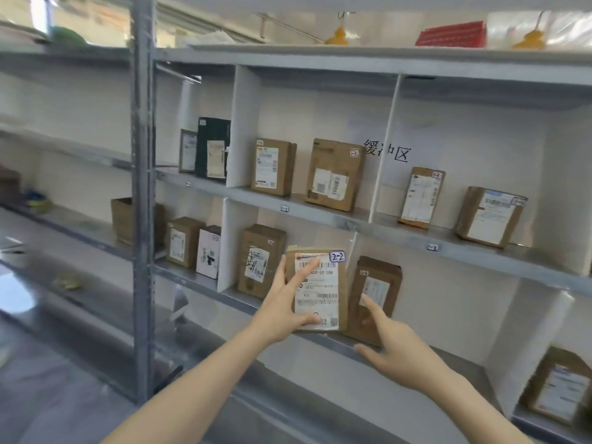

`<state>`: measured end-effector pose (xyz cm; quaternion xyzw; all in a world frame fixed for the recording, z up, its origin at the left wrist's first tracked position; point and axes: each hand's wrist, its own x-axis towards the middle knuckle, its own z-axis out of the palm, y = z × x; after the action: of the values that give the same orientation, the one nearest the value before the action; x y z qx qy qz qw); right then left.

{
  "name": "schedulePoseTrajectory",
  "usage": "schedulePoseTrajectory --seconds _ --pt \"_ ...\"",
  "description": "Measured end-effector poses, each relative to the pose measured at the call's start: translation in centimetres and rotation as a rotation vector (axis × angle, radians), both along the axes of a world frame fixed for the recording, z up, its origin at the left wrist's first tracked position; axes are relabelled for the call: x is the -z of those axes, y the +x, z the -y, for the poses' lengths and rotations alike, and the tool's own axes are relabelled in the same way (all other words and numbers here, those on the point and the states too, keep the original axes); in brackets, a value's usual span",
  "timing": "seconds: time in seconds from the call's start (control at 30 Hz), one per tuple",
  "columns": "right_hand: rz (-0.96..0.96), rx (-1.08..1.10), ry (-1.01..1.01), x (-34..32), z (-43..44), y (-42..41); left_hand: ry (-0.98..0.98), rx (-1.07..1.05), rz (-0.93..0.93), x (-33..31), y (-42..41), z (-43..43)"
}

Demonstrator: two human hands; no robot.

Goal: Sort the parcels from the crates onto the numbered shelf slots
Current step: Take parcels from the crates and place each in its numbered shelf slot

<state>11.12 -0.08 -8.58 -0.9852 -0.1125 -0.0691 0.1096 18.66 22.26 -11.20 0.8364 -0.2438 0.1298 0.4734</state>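
Note:
A brown parcel (326, 285) with a white shipping label and a "2-2" tag stands upright on the lower shelf (333, 342), in the middle slot. My left hand (283, 310) lies against its front and left edge. The fingers are straight and spread, with the thumb on the label's lower part. My right hand (395, 352) is just to the right, its index finger stretched out onto the front of a neighbouring brown box (386, 280), thumb out to the side near the shelf lip.
Another brown box (261, 259) stands left of the parcel in the same slot. White dividers (226, 245) split the shelves, and small number tags (432, 247) mark the edges. Several boxes fill the shelf above and the slots left and right. A grey steel upright (142, 219) stands at left.

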Motion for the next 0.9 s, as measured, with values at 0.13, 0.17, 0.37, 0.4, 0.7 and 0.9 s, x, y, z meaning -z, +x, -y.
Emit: schedulePoseTrajectory --seconds 0.13,0.17,0.37,0.4,0.7,0.9 --pt "0.020 0.022 0.110 0.1 -5.5 4.0 0.038 0.018 -0.026 1.4 3.4 -5.0" --pt "0.018 0.029 0.134 0.3 -6.4 4.9 0.049 0.026 -0.028 1.9 4.2 -5.7" --pt "0.016 0.024 0.194 2.1 -9.7 9.9 0.031 0.093 -0.072 4.3 9.5 -7.6" --pt "0.016 0.026 0.199 2.6 -9.9 10.8 0.028 0.096 -0.072 4.5 10.4 -7.6" --pt "-0.023 -0.026 0.295 5.5 -9.7 20.1 0.065 0.177 -0.087 7.2 20.8 -6.9" --pt "-0.051 -0.016 0.276 7.6 -8.3 24.4 0.103 0.205 -0.075 7.9 26.7 -5.4"
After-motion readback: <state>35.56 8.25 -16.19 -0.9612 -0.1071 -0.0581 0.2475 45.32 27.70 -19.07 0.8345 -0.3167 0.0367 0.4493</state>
